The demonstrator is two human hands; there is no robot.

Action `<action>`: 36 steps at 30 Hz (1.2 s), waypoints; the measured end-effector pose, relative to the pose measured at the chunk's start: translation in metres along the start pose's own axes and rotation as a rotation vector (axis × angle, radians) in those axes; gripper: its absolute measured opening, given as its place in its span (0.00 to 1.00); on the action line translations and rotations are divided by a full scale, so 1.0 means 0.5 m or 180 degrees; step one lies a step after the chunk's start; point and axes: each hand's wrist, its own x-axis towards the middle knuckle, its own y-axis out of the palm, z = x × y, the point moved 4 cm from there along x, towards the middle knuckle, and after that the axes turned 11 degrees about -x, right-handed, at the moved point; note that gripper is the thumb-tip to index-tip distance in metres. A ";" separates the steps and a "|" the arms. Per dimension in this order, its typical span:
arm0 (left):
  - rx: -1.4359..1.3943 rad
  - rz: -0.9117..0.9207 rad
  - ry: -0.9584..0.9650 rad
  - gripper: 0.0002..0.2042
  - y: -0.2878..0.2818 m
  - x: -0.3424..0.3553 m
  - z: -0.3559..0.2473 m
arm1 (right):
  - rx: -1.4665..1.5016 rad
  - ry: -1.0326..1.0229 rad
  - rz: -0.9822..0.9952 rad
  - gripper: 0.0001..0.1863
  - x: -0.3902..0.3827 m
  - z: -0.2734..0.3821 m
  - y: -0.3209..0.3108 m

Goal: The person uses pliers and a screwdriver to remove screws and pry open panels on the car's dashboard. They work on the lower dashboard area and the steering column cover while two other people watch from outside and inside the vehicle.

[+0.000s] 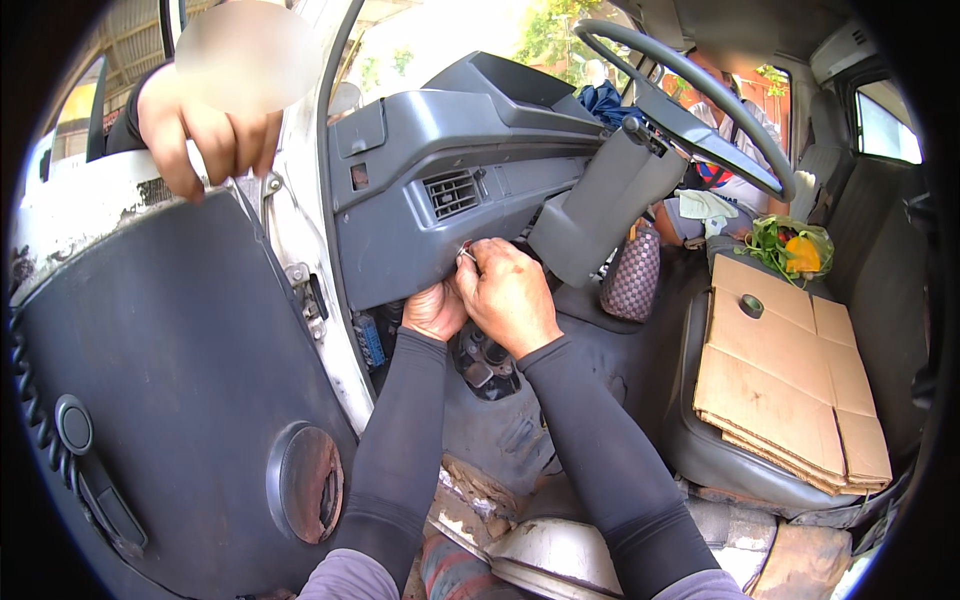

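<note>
While both bare arms reach in under the moulded grey plastic dashboard [400,245], all the fine work sits right at its lower edge: the right hand [510,295], black-sleeved to the wrist, pinches a small, shiny metal piece [466,252] there between thumb and bent forefinger, a fingertip grip that seems chosen because the piece is so little. Tucked close beside it, just beneath the dashboard, comes the left hand [435,312], perhaps backing things up from below; its fingertips are hidden, so whether they grasp anything I cannot tell. Over to the left of the dashboard, a co-worker's hand [215,135] curls over the top of the dark grey vehicle door [180,380], maybe to steady it open and leave those arms room. Now look right of the dashboard: flat sheets of brown cardboard [765,370] cover the dark grey padded seat [740,453], probably sparing the cushion, and a dark ring-shaped tape roll [757,309] lies on them, likely parked within reach. Between seat and dashboard, a checkered bag [632,275] stands tucked in, seemingly out of the arms' way.
</note>
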 end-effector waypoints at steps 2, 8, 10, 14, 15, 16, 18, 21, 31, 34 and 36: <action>-0.0009 0.0012 -0.0046 0.22 0.007 0.003 0.002 | 0.0143 0.0136 0.0219 0.11 0.004 -0.012 0.008; 0.0133 0.0072 -0.0069 0.23 0.032 -0.002 0.011 | 0.0018 0.0301 -0.0083 0.09 -0.005 0.005 -0.010; 0.0242 -0.0005 0.0011 0.24 0.012 -0.005 -0.004 | -0.0019 0.0135 -0.0136 0.08 -0.006 0.010 -0.006; 0.0217 0.0012 -0.0110 0.23 -0.015 -0.006 -0.012 | 0.0172 0.0189 0.0376 0.12 -0.001 -0.003 0.008; 0.0221 0.0073 -0.0098 0.22 -0.003 -0.008 -0.008 | 0.0574 0.0732 0.0657 0.14 0.000 -0.009 0.017; 0.0219 0.0027 -0.0099 0.23 -0.004 -0.008 -0.007 | 0.0476 0.0784 0.0719 0.13 0.002 -0.007 0.013; 0.0223 -0.0055 -0.0103 0.23 -0.006 -0.004 -0.005 | 0.0283 0.0884 0.0830 0.12 0.007 0.000 0.001; 0.0147 -0.0093 -0.0143 0.20 -0.008 0.000 -0.003 | -0.0100 0.0388 0.0184 0.11 -0.001 0.015 -0.004; 0.0408 -0.0097 -0.0083 0.26 0.018 -0.012 -0.002 | 0.1101 0.1371 0.0785 0.18 0.005 -0.019 0.023; 0.0383 -0.0010 -0.0263 0.28 -0.017 -0.002 -0.012 | -0.0256 0.0068 -0.0166 0.11 -0.003 0.021 -0.002; 0.0319 -0.0092 -0.0211 0.27 -0.023 -0.004 -0.013 | -0.0483 0.0040 0.0058 0.11 -0.003 0.025 -0.003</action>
